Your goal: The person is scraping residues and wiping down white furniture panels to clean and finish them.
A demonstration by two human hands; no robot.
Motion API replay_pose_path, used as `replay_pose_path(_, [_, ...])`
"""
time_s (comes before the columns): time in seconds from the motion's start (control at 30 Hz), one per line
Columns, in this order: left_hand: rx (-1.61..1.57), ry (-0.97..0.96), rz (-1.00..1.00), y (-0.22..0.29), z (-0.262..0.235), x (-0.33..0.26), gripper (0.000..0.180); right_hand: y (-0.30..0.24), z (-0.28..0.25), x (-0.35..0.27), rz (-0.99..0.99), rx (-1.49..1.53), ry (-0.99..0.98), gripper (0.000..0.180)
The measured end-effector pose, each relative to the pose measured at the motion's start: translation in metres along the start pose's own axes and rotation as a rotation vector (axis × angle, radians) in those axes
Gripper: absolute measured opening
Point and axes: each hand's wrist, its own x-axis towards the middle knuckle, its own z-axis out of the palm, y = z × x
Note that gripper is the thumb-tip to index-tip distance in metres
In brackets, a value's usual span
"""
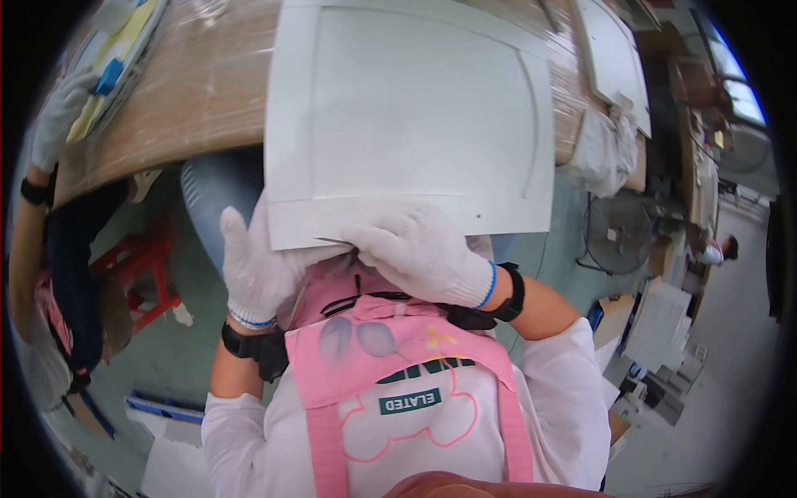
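Note:
A large white panel with a recessed middle [415, 108] lies partly on the table, its near end sticking out over the edge towards me. My right hand [427, 256], in a white knit glove, is closed at the panel's near edge. A thin, dark, pointed blade [334, 241] sticks out from its fingertips along that edge; the rest of it is hidden. At the near left corner is my left hand [256, 264], also gloved. Its thumb stands apart from the panel, and its fingers pass partly out of sight by the corner.
The wooden table [199, 83] has clear film over it. At the left, another person's gloved hand [62, 112] holds a blue block [109, 76] beside a yellow-and-white piece. A red stool [141, 270], a floor fan [618, 232], a plastic bag [604, 153] and another white panel [613, 58] stand around.

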Motion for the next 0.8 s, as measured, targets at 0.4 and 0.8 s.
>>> replay_pose_path(0.4, [0.217,0.16,0.033,-0.01,-0.009,0.006,0.051,0.095,-0.042,-0.145,0.742,-0.474,0.636,0.018])
replay_pose_path(0.8, [0.587,0.506,0.284,0.062,-0.043,0.016,0.042,0.151,-0.089,-0.114,0.44,-0.346,0.583,0.022])
